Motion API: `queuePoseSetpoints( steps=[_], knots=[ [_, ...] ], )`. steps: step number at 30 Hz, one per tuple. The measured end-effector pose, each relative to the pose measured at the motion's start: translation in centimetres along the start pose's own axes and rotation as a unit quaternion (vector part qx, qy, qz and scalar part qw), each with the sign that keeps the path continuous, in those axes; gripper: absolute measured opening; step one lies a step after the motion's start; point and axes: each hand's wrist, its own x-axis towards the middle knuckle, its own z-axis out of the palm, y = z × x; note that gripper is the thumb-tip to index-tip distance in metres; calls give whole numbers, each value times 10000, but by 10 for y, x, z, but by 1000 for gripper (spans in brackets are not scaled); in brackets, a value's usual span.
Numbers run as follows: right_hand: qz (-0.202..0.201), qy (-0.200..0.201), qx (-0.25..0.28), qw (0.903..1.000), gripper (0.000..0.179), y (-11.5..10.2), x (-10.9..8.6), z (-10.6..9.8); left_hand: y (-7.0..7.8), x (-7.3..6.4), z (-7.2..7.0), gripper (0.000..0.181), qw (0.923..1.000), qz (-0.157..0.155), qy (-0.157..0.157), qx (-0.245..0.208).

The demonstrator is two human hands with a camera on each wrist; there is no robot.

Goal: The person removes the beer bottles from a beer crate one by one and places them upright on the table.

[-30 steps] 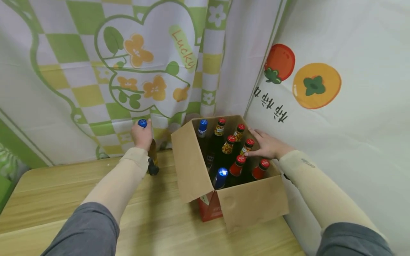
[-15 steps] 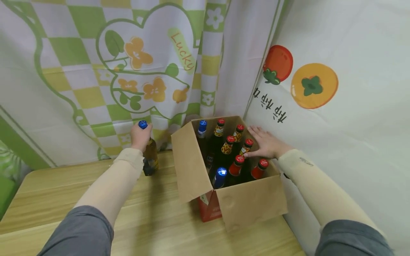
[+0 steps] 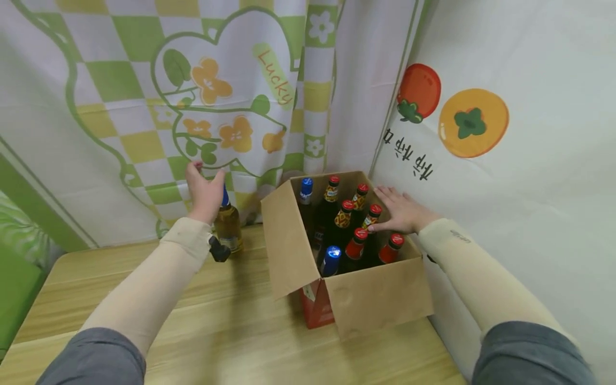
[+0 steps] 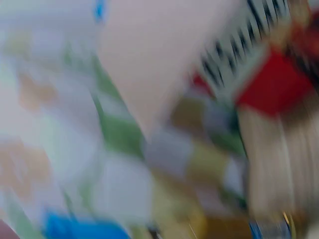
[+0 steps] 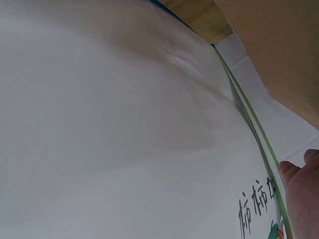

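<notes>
An amber glass bottle (image 3: pixel 229 226) (blue at its neck) stands upright just left of an open-topped brown cardboard box (image 3: pixel 380 297) with a red outer wall, its near and left flaps folded outward. Inside stand six red-capped glass bottles (image 3: pixel 343 217) and two blue-capped glass bottles (image 3: pixel 331 262).

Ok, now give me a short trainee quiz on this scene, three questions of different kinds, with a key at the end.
1. How many blue caps show inside the open box?
2. True or false: the bottle outside the box is lying on its side.
3. Which hand is at the box's edge?
A) left
B) right
C) neither

Key
1. Two, one towards the back and one towards the front.
2. False; it is upright.
3. B; the right hand is there, while the left hand is beside the bottle.
</notes>
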Motion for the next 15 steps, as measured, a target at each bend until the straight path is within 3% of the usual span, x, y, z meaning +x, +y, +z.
queuePoseSetpoints(
  steps=[1, 2, 4, 6, 7, 8, 9, 11, 13, 14, 15],
  knots=[
    [18, 3, 30, 10000, 116, 1, 0, -1, 11, -6, 6, 57, 9996, 239, 2, -146],
    [36, 9, 64, 10000, 116, 1, 0, -2, 22, -14, 12, 54, 9985, 452, -193, -250],
    [61, 6, 126, 9999, 116, 2, -1, -3, 40, -31, 27, 49, 9911, 805, -1029, -260],
    [73, -11, 137, 9999, 117, 3, -1, -4, 54, -50, 42, 46, 9695, 1160, -2161, -39],
    [86, -31, 120, 9999, 117, 3, -2, -4, 59, -60, 50, 46, 9510, 1340, -2783, 166],
    [85, -44, 120, 9999, 116, 2, -2, -3, 63, -70, 57, 46, 9268, 1503, -3404, 501],
    [86, -55, 130, 9999, 116, 2, -2, -3, 65, -79, 63, 47, 8971, 1722, -3971, 888],
    [79, -48, 152, 9998, 114, 0, -3, -2, 68, -96, 75, 52, 8290, 2140, -4898, 1644],
    [92, -35, 172, 9998, 113, 0, -2, -1, 68, -111, 85, 53, 7640, 2574, -5426, 2358],
    [89, -17, 203, 9998, 113, -2, -2, 0, 68, -116, 88, 50, 7362, 2762, -5552, 2711],
    [91, -4, 199, 9998, 112, -2, -1, 0, 67, -120, 92, 46, 7150, 2885, -5617, 3000]
  ],
)
